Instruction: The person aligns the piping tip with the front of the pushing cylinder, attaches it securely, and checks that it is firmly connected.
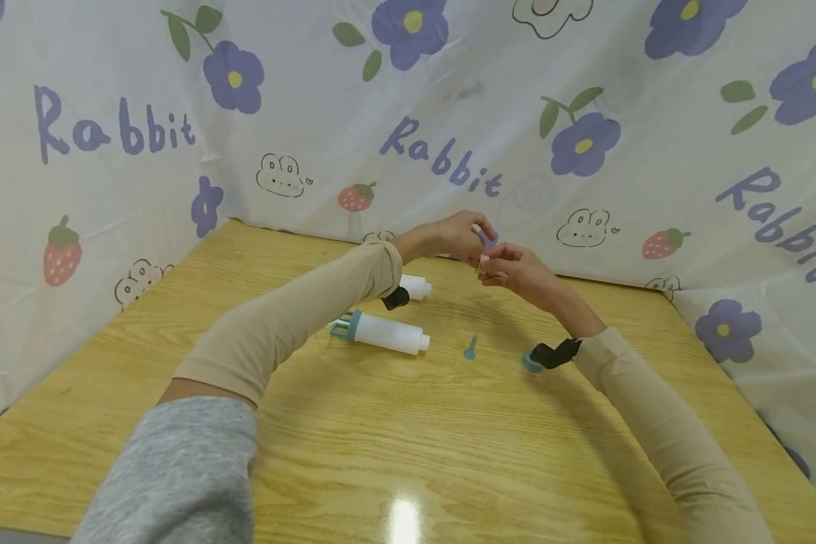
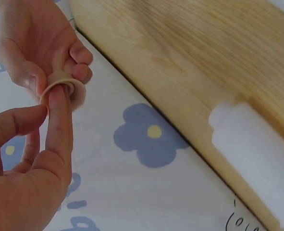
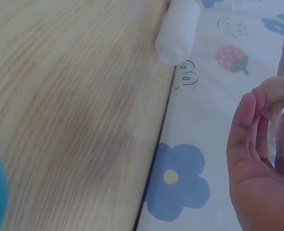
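The person's left hand (image 1: 459,233) and right hand (image 1: 520,273) meet above the far edge of the yellow wood-grain table (image 1: 394,423), sharing a pale beige, cup-shaped part with a round rim (image 3: 275,91). The left hand's straight leading fingers reach into its mouth while the thumb bends to the rim outside, leaving little gap, so the wall seems pinched between them. The right hand grips the outside of the same part with thumb and bent fingers, probably to steady it against the left's push; how firmly either presses, one cannot tell. Holding it up off the wood presumably leaves room for fingers all round. A white plastic bottle with a teal pronged frame (image 1: 389,335) lies on its side nearer, and a second white cylindrical bottle (image 1: 416,287) lies farther, partly hidden by the left forearm. To their right, a small teal pin with a round base (image 1: 471,347) and a teal round piece (image 1: 532,363) rest nearby, perhaps for easy reach.
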{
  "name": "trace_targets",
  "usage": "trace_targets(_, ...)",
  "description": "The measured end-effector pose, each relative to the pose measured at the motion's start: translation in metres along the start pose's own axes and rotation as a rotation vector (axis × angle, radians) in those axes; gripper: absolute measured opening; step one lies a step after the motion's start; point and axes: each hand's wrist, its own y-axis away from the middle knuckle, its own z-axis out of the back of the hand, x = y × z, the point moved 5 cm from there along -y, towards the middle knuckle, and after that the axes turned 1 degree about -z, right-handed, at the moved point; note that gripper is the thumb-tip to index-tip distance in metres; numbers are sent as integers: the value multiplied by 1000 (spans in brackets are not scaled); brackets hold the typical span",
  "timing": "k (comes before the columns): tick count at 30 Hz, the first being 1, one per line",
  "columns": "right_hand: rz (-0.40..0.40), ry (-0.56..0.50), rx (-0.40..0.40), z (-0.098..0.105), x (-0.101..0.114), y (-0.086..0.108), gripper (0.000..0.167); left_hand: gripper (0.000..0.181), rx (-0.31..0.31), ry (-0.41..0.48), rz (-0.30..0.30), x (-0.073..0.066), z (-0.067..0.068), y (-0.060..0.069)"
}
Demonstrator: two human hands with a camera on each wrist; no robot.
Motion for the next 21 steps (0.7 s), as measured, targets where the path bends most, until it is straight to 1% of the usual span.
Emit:
trace_targets(2,4,-3,6,-1,-1,0,5,46,-10,26,1,1,-1,0)
trace_targets(4,9,-20,16,-2,-2,0,7,43,-23,32,16,2,1,2)
trace_targets(8,10,-39,23,-2,-1,0,8,36,-56,-9,26,2,10,5)
trace_targets(11,3,-46,16,-2,0,1,7,31,-43,-64,10,3,20,7)
trace_targets(13,0,-46,11,-2,1,2,6,29,-17,-98,6,7,27,9)
trace_targets(16,1,-35,8,-1,1,4,6,28,14,-157,10,18,37,12)
trace_targets(18,5,-33,11,-1,1,4,6,29,24,-200,18,26,44,15)
trace_targets(21,10,-34,22,0,1,4,6,33,30,-232,31,38,54,22)
